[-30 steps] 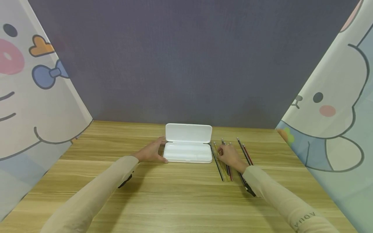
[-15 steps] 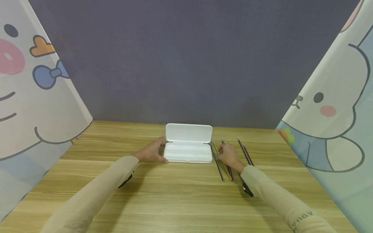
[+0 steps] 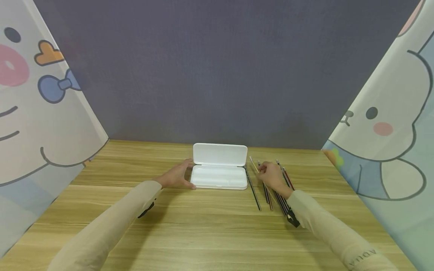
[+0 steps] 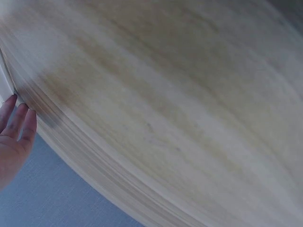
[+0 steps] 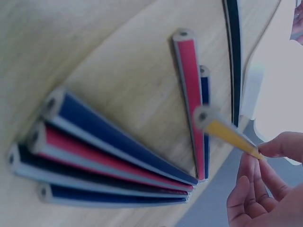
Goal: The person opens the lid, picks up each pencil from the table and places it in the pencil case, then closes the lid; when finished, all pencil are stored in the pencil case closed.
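Observation:
A white pencil case [image 3: 218,177] lies with its lid [image 3: 220,154] raised, and nothing shows in its tray. My left hand [image 3: 177,175] rests at the case's left end, thumb near the front corner. In the left wrist view the straight fingers of that hand [image 4: 16,137] touch the case's edge [image 4: 4,82]. My right hand [image 3: 272,177] pinches a yellow pencil [image 5: 229,135] between thumb and fingers, tilted and raised above the other pencils. A dark green pencil [image 3: 254,192] lies along the case's right end. Under the right hand lie a red pencil [image 5: 189,94] and a blue pencil [image 5: 205,94].
Farther right, several blue, red and dark pencils lie in a bundle, including a blue pencil [image 5: 118,132] and a red pencil [image 5: 109,163]. A grey panel [image 3: 217,75] stands behind the wooden table [image 3: 190,229], with cartoon-printed panels on both sides.
The yellow pencil has been lifted off the table in my right hand, which has moved slightly right and away from me. The left hand and the case have stayed put.

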`<state>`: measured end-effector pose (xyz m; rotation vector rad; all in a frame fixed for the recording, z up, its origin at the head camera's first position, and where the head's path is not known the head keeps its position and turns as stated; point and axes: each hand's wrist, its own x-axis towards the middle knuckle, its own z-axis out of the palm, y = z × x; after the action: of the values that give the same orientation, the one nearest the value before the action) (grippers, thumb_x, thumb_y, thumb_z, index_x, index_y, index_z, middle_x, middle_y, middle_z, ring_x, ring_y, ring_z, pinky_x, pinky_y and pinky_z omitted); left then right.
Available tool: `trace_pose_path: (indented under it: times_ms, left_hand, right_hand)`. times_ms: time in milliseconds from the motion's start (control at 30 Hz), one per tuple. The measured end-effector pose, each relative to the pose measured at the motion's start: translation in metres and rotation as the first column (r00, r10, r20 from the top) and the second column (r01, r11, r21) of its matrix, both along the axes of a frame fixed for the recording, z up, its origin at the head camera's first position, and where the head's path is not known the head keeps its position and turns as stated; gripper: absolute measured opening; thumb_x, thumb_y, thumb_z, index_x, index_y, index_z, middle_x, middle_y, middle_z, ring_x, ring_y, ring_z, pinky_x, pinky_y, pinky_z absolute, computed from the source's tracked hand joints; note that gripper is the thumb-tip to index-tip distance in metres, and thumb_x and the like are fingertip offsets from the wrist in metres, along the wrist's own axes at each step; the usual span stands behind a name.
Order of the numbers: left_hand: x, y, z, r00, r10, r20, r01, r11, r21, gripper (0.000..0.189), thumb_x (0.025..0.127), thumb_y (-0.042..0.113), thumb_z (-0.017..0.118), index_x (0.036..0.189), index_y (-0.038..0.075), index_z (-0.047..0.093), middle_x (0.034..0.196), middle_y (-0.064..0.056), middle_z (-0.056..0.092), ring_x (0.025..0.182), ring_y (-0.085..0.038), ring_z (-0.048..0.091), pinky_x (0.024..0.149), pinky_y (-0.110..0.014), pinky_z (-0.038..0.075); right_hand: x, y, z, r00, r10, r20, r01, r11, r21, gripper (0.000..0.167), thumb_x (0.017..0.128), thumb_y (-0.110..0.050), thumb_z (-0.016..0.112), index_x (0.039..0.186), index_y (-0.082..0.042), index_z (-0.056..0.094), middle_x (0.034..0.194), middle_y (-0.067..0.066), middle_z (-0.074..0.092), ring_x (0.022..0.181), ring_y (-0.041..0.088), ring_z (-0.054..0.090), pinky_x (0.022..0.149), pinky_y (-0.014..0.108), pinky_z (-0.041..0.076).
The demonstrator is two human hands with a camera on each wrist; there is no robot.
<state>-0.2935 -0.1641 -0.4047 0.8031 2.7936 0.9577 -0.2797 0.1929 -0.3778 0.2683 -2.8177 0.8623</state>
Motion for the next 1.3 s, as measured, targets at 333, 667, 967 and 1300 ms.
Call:
trace_pose_path:
  times_ms: [333, 667, 967, 1300]
  left_hand:
    - [-0.002, 0.0, -0.002, 1.0, 0.017, 0.012, -0.016, 1.0, -0.023, 0.103, 0.062, 0.031, 0.083, 0.139, -0.002, 0.023, 0.135, -0.022, 0.045, 0.126, -0.036, 0.04, 0.107, -0.05, 0.03]
    - [-0.001, 0.001, 0.0, 1.0, 0.019, 0.016, -0.019, 1.0, -0.016, 0.104, 0.063, 0.03, 0.083, 0.14, -0.001, 0.021, 0.133, -0.021, 0.047, 0.125, -0.036, 0.042, 0.107, -0.049, 0.031]
    - [-0.003, 0.001, -0.002, 1.0, 0.026, 0.012, -0.025, 0.999, -0.039, 0.103, 0.062, 0.034, 0.083, 0.14, 0.0, 0.024, 0.136, -0.02, 0.044, 0.127, -0.036, 0.039, 0.107, -0.05, 0.03]
    - [-0.004, 0.0, -0.004, 1.0, 0.014, 0.005, -0.014, 1.0, -0.021, 0.104, 0.062, 0.033, 0.083, 0.14, 0.001, 0.023, 0.134, -0.02, 0.046, 0.126, -0.036, 0.041, 0.107, -0.049, 0.03]
  right_hand:
    - [0.001, 0.003, 0.007, 1.0, 0.019, -0.004, -0.019, 0.999, 0.034, 0.017, 0.074, -0.005, 0.063, 0.09, -0.002, 0.065, 0.073, 0.006, 0.064, 0.053, 0.011, 0.048, 0.046, 0.022, 0.036]
    - [0.006, 0.005, 0.006, 0.999, 0.033, -0.021, -0.031, 0.996, 0.08, 0.018, 0.073, -0.006, 0.065, 0.091, -0.004, 0.066, 0.071, 0.003, 0.063, 0.056, 0.011, 0.05, 0.047, 0.024, 0.038]
    - [0.002, -0.004, 0.002, 0.979, 0.187, -0.082, -0.175, 0.975, 0.133, 0.016, 0.071, -0.005, 0.066, 0.087, -0.006, 0.067, 0.068, 0.001, 0.062, 0.059, 0.009, 0.052, 0.051, 0.022, 0.041]
    - [-0.008, -0.033, 0.001, 0.942, 0.33, -0.057, -0.312, 0.928, 0.203, 0.016, 0.073, -0.004, 0.064, 0.087, -0.011, 0.067, 0.069, -0.004, 0.058, 0.06, 0.007, 0.048, 0.051, 0.021, 0.039]
